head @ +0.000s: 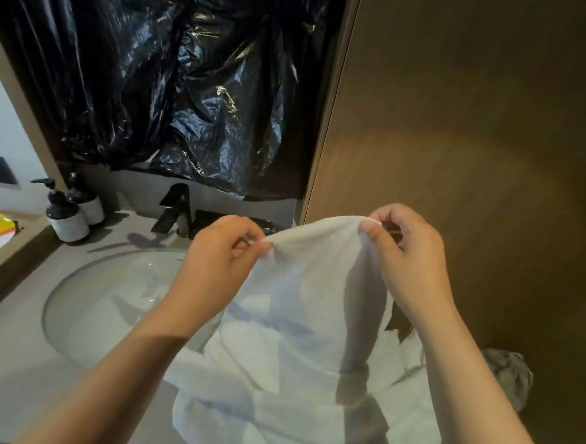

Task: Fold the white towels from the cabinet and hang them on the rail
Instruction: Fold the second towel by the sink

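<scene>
A white towel [311,291] hangs lifted by its top edge above the counter. My left hand [221,251] pinches that edge at the left, and my right hand [406,252] pinches it at the right, so the cloth stretches between them. The lower part of the towel falls onto a heap of more white towels [273,409] lying on the counter beside the basin. No towel rail is in view.
A round white sink [108,299] is set in the grey counter [8,369], with a black tap [175,211] behind it. Two pump bottles [69,215] stand at the back left. Black plastic sheeting [177,77] covers the wall. A brown cabinet panel [462,129] stands at the right.
</scene>
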Available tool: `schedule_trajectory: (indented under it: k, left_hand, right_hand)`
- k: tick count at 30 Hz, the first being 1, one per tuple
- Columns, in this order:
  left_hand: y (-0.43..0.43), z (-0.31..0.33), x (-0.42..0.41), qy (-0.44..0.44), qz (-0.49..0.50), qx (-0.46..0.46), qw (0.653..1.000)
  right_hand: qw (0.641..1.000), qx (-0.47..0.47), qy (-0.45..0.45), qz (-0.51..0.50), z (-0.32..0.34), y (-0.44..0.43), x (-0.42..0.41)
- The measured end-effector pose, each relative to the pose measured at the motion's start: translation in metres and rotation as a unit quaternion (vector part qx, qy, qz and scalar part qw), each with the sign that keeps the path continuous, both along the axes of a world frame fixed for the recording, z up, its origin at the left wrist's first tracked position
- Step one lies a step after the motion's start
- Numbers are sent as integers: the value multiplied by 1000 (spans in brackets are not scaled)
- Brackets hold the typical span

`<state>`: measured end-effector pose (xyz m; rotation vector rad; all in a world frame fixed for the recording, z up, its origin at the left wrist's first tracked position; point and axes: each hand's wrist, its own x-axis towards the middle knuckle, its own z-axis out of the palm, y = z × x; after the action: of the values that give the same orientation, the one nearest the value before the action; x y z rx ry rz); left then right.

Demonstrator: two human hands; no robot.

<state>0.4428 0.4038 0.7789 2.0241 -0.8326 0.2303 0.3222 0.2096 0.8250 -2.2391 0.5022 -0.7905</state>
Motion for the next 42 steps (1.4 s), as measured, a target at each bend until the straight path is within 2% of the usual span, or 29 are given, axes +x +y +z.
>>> schedule_trajectory:
  k: [7,10,14,16,20,22,25,28,31,34,37,40,42]
  left_hand:
    - [-13,19,1,-32,5,-41,999]
    - [-16,17,-2,-28,-11,-19,999]
    - [-15,-16,-14,39,-47,55,997]
    - [-13,-37,-20,87,-45,84,992]
    - [-10,-69,-27,174,-43,86,980]
    - [-9,-80,-31,186,-60,89,977]
    - [-4,-97,-37,213,-113,116,963]
    - [6,-114,-40,181,-156,168,956]
    - [7,-125,-46,181,-144,182,956]
    - [-3,-126,-48,235,-110,195,946]
    - [-9,-119,-45,216,-89,187,954]
    - [-8,-111,-42,186,-75,159,967]
    - [-6,-108,-43,164,-75,151,972]
  right_hand:
    - [998,-20,-49,-24,18,-10,3]
    - [998,-24,-44,-29,14,-15,-1]
    - [999,-29,26,-23,-14,-22,-12]
    - [997,8,72,-32,-34,-23,-18]
    - [988,79,111,-78,-74,-16,-40]
    - [983,102,115,-103,-88,-8,-53]
    - [969,143,186,-72,-113,1,-69]
    - [955,128,256,-80,-134,2,-82]
    - [921,191,314,-125,-147,-2,-88]
    - [908,259,305,-125,-159,-5,-86]
    - [912,263,278,-149,-166,-7,-80]
    - [888,230,360,-167,-166,-10,-78]
    - [881,252,367,-157,-169,-10,-80]
